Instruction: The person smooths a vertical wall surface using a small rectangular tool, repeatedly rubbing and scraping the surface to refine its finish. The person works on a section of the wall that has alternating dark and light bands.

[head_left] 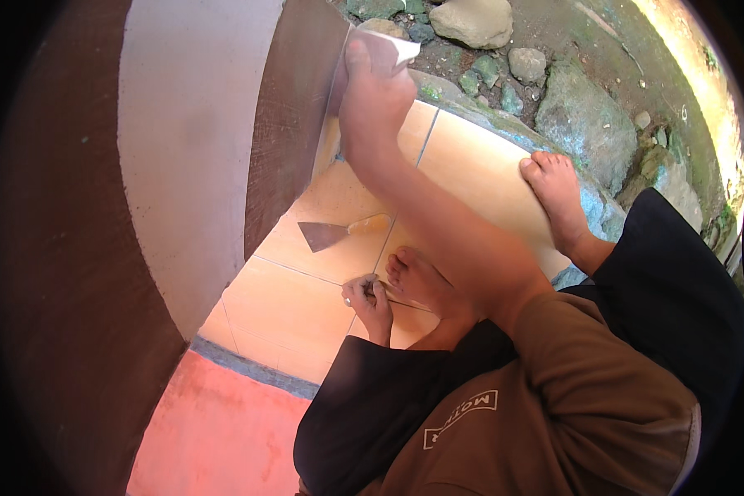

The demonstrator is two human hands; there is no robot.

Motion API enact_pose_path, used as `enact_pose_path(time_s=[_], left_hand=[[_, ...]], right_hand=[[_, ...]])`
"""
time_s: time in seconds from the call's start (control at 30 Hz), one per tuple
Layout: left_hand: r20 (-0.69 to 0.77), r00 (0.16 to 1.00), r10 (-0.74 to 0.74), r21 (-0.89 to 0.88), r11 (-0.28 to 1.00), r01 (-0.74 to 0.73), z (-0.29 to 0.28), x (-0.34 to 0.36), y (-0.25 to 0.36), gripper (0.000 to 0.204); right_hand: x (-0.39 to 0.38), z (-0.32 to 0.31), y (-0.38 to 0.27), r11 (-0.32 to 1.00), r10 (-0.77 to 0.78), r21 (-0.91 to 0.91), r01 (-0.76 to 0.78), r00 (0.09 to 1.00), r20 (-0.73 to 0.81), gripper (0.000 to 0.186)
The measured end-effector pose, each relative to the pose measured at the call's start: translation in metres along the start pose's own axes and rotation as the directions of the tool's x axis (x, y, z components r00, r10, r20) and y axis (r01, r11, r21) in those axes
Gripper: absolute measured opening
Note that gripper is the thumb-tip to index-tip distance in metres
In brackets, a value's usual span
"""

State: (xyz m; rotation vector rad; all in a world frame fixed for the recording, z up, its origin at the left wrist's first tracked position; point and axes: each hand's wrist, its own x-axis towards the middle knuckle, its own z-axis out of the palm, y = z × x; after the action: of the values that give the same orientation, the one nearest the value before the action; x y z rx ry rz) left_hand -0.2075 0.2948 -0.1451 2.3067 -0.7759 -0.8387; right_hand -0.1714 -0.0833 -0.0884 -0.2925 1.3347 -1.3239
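One sheet [404, 51] points its pale end right, long axis unclear.

One left hand [369, 299] and one right hand [378, 101] make two hands. There is one folded sheet of sandpaper [405, 53] and one putty knife [324, 236]. I count two bare feet [422, 281], one brown shirt [512, 430] and one pair of black shorts [670, 273]. There are two brown wall bands [285, 124] and one pale wall band [192, 140]. There is one red floor patch [223, 426] and one gray strip [255, 369]. The cream tiles [479, 174] number more than three, and the stones [583, 124] are too many to count.
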Motion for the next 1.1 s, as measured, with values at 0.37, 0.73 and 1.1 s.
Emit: enact_pose_path(time_s=[0.37,0.73,1.1], left_hand=[[-0.017,1.000,-0.002,-0.005,1.000,0.002,0.001,-0.001,0.001,0.011],[-0.034,0.999,0.014,0.036,0.999,-0.013,0.002,0.000,0.001,0.011],[-0.037,0.999,-0.026,-0.082,0.996,0.022,0.004,-0.002,-0.012,0.013]], right_hand=[[0.022,0.008,-0.001,0.998,-0.054,-0.043,0.051,0.997,-0.063,0.027],[0.023,0.009,-0.002,0.997,-0.031,-0.076,0.027,0.998,-0.060,0.028],[0.018,0.010,-0.012,0.993,0.052,-0.099,-0.057,0.997,-0.050,0.030]])
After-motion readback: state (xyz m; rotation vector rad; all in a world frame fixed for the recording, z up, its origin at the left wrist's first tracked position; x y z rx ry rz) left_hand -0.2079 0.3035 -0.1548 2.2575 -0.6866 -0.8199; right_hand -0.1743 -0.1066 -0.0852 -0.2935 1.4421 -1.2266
